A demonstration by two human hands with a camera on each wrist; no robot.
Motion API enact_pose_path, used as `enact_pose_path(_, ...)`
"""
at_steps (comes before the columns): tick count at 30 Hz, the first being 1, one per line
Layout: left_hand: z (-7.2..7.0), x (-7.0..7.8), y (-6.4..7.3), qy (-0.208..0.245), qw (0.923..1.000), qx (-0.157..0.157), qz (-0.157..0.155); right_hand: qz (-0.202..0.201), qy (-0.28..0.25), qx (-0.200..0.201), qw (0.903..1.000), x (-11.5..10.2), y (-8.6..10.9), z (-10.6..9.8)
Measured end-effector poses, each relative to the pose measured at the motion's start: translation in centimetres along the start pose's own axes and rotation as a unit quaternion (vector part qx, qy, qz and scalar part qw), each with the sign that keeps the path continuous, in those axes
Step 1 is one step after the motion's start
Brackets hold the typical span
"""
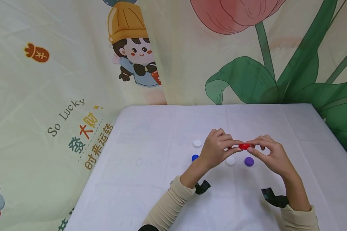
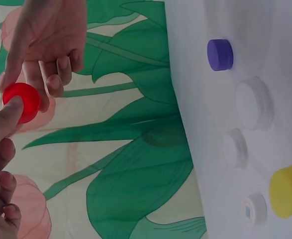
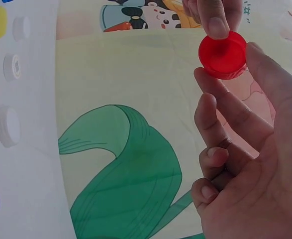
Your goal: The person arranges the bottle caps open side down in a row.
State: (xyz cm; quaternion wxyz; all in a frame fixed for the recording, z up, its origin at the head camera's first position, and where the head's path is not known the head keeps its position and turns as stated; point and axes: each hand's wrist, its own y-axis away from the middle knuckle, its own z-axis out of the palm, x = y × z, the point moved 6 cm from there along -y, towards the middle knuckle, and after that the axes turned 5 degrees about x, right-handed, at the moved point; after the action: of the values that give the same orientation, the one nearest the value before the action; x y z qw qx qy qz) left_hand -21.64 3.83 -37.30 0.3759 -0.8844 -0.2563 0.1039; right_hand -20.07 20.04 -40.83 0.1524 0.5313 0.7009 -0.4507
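Note:
A red bottle cap [image 1: 244, 146] is held up over the table between both hands. My left hand [image 1: 219, 148] pinches it from the left, its thumb lying across the cap's face in the left wrist view. From the other side my right hand [image 1: 271, 153] pinches the cap at its edge with thumb and forefinger. In the right wrist view the hollow face and ridged rim of the red cap [image 3: 224, 59] show, and the right hand's other fingers curl loosely below. On the table under the hands lie a purple cap [image 1: 249, 161] and a white cap [image 1: 230, 161].
Another white cap [image 1: 197, 143] and a blue cap [image 1: 195, 157], partly behind the left wrist, lie on the white-covered table [image 1: 133, 173]. The left wrist view also shows a yellow cap [image 2: 288, 191] and several white ones. A printed curtain [image 1: 185, 80] hangs behind.

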Motion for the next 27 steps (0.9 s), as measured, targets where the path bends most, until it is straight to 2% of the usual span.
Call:
enact_pose_path(11,1.1,-0.9,0.5,0.067,0.9942,-0.026,-0.081,-0.030,-0.012,0.017,0.9993,0.1,0.0,-0.3)
enact_pose_path(19,2.5,-1.2,0.0,0.094,0.9863,-0.059,-0.123,-0.041,-0.005,0.038,0.9984,1.0,-0.3,-0.6)
enact_pose_path(21,3.2,-1.4,-0.4,0.087,0.9853,-0.071,-0.129,-0.035,-0.007,0.044,0.9984,2.2,-0.4,-0.6)
enact_pose_path(22,3.5,-1.5,-0.6,0.081,0.9853,-0.076,-0.130,-0.031,-0.009,0.051,0.9982,3.5,-0.5,-0.4)
enact_pose_path(24,4.5,-1.7,-1.1,0.065,0.9855,-0.088,-0.129,-0.025,0.003,0.059,0.9979,7.0,-0.8,0.2)
enact_pose_path(25,5.1,-1.8,-1.3,0.054,0.9855,-0.096,-0.129,-0.019,-0.012,0.052,0.9984,8.3,-1.0,0.4)
enact_pose_path(27,6.5,-2.1,-1.7,0.031,0.9842,-0.118,-0.129,-0.002,0.024,0.061,0.9978,12.4,-1.3,1.2)
